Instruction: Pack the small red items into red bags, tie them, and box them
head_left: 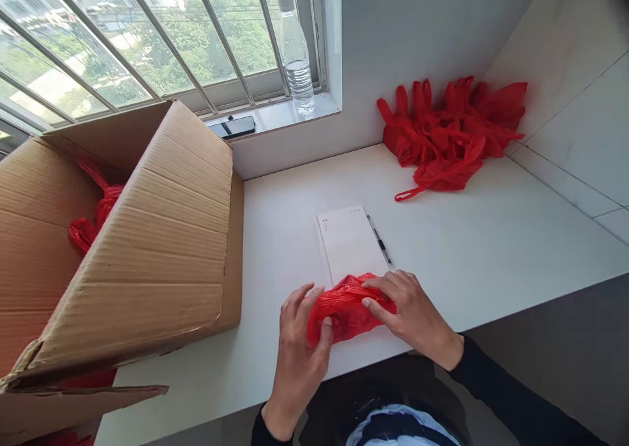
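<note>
A crumpled red plastic bag (350,315) is held between my two hands near the front edge of the white table. My left hand (301,334) curls around the bag's left end, its thumb against the near side and its fingers behind. With thumb and fingers, my right hand (405,308) grips the right end of the bag. Just beyond the bag lies a white notepad (351,243) with a little writing at its top; the bag hides its lower edge. Along the notepad's right side rests a black and clear pen (379,240).
An open cardboard box (162,236) at the left has a red bag (105,207) inside. Several red bags (447,128) are heaped at the back right on the white table (285,204). A water bottle (299,66) and a phone (234,127) are on the windowsill.
</note>
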Motion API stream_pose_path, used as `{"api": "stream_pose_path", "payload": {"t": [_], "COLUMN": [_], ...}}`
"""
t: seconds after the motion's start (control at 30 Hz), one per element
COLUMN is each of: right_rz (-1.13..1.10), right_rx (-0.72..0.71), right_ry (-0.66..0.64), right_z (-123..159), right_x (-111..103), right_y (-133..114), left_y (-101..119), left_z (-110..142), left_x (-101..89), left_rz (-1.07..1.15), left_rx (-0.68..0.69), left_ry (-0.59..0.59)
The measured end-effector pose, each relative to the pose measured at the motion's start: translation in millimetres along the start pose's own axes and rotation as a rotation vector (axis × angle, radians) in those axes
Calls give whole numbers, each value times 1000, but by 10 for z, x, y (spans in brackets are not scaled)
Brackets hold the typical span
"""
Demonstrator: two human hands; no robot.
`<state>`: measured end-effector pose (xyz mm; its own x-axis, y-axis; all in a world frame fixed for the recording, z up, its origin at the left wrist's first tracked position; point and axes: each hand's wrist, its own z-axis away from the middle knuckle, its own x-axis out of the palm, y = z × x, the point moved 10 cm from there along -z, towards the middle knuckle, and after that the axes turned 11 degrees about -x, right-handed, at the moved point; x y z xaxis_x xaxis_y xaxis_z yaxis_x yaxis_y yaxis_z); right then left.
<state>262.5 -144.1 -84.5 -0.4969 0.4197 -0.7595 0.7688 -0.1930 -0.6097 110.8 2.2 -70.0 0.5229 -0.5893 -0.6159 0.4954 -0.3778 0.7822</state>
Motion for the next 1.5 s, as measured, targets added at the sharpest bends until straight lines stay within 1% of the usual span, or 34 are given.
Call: {"api": "stream_pose_path", "payload": {"t": [0.03, 0.07, 0.13, 0.17, 0.23, 0.3, 0.33, 0.4, 0.43, 0.47, 0.53, 0.6, 0.63, 0.67, 0.77, 0.8, 0.83, 0.87, 0.93, 1.0, 1.07, 1.13, 1.23, 1.3, 1.37, 1.47, 1.5], "right_rz": [-9, -26, -87, -127, -220, -307, -340, -371, -365, -355, -350, -388, -410, -425, -430, -427, -424, -420, -400, -339, -237, -137, -50, -18, 1, 27, 49], "right_rx": [-8, -7, 40, 95, 251, 394, 432, 426, 398, 363, 298, 279, 294, 329, 446, 457, 451, 439, 406, 351, 255, 153, 22, -54, -125, -245, -293], "right_ry": [3, 15, 55, 90, 160, 196, 198, 185, 175, 155, 98, 56, 70, 113, 288, 322, 331, 320, 267, 212, 169, 115, -2, -82, -161, -314, -366], "right_z": [-23, -36, -18, 17, 141, 285, 335, 364, 348, 319, 248, 205, 204, 223, 362, 403, 429, 444, 443, 394, 294, 176, 46, 23, 52, 149, 178], "right_x": [8, -1, -63, -116, -210, -240, -233, -216, -213, -205, -175, -152, -171, -217, -409, -465, -503, -528, -557, -586, -610, -579, -420, -294, -168, 33, 91], "right_y": [-31, -44, 2, 69, 257, 419, 457, 440, 397, 337, 210, 140, 146, 187, 363, 390, 393, 377, 299, 173, 3, -174, -406, -534, -633, -756, -801], "left_y": [107, 165, 150, 111, 3, -82, -102, -83, -55, -23, 39, 74, 76, 68, -9, -29, -37, -28, 20, 76, 123, 177, 252, 275, 248, 195, 182], "left_z": [-11, -31, -84, -102, -103, -59, -28, 31, 51, 63, 74, 87, 95, 103, 139, 152, 165, 175, 195, 217, 231, 237, 266, 307, 352, 404, 412], "left_x": [63, 102, 80, 22, -153, -334, -402, -458, -443, -397, -253, -140, -123, -139, -269, -309, -332, -332, -272, -179, -133, -122, -124, -131, -141, -129, -123], "left_rz": [-38, -56, -31, -13, 28, 55, 61, 61, 65, 79, 141, 246, 299, 345, 473, 523, 583, 647, 735, 746, 717, 717, 673, 605, 603, 783, 852], "left_rx": [62, 93, 71, 47, -11, -56, -69, -74, -76, -82, -105, -138, -151, -159, -184, -192, -203, -219, -283, -377, -444, -451, -389, -345, -356, -442, -471], "left_ry": [-14, -22, -1, 30, 116, 204, 237, 256, 238, 196, 68, -40, -66, -68, -32, -28, -39, -66, -142, -207, -216, -217, -266, -312, -339, -354, -341]}}
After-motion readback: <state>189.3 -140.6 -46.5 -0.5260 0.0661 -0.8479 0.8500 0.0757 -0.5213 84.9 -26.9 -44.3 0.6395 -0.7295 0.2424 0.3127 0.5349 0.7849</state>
